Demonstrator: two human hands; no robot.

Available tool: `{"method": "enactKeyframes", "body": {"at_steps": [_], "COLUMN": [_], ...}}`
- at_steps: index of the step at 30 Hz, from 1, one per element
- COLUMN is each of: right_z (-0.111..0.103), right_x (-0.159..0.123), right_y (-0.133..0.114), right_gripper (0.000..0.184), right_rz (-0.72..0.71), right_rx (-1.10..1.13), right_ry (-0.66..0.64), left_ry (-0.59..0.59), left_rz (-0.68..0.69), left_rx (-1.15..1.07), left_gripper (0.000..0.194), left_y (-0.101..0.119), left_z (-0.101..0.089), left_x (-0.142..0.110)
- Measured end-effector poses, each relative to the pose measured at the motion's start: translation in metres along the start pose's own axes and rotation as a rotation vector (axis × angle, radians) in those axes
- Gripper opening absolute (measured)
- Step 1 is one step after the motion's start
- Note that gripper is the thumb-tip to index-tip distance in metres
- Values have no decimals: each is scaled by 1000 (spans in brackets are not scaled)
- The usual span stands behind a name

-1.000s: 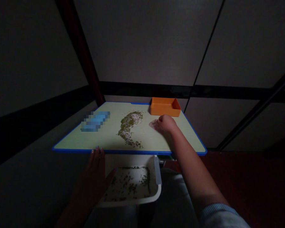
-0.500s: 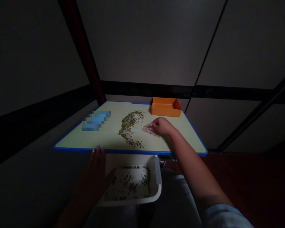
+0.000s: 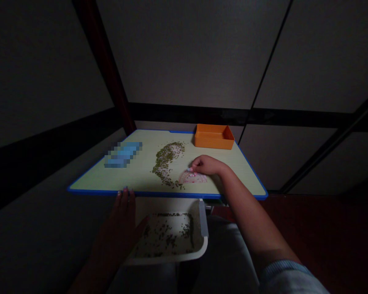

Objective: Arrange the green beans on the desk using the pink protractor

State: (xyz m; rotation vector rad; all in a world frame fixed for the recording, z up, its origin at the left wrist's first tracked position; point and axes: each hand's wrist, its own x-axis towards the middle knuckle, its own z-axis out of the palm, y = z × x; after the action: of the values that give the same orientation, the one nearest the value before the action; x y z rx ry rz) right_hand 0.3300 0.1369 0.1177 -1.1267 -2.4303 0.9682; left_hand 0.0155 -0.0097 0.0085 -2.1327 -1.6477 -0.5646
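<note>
My right hand is closed, its thumb and fingers pinching the upper part of a clear protractor with pink markings. The protractor's straight edge lies low on the pale tabletop, to the right of a curved spread of small green beans. Over the left side of a white bin rests my left hand. Its fingers stretch up to the table's blue front edge, and the thumb stands apart over the bin's inside. Scattered beans lie in the bin, just below the table edge.
An orange box stands at the back right of the table. A blurred blue item lies on the left. Dark panelled walls enclose the table's back and left sides.
My right hand has moved slightly down and left with the protractor. The protractor has turned so that its straight edge faces me. My left hand and the bin stay nearly in place.
</note>
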Motion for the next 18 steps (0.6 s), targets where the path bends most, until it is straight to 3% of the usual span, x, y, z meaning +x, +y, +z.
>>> {"method": "enactKeyframes", "body": {"at_steps": [18], "right_z": [-4], "right_x": [-5], "right_y": [-5], "right_gripper": [28], "right_rz": [59], "right_rx": [10], "right_ry": [-114], "left_ry": [-29], "left_rz": [-24], "left_rx": [-23], "left_gripper": [85], "left_y": [1], "left_z": [-1], "left_x": [0]}}
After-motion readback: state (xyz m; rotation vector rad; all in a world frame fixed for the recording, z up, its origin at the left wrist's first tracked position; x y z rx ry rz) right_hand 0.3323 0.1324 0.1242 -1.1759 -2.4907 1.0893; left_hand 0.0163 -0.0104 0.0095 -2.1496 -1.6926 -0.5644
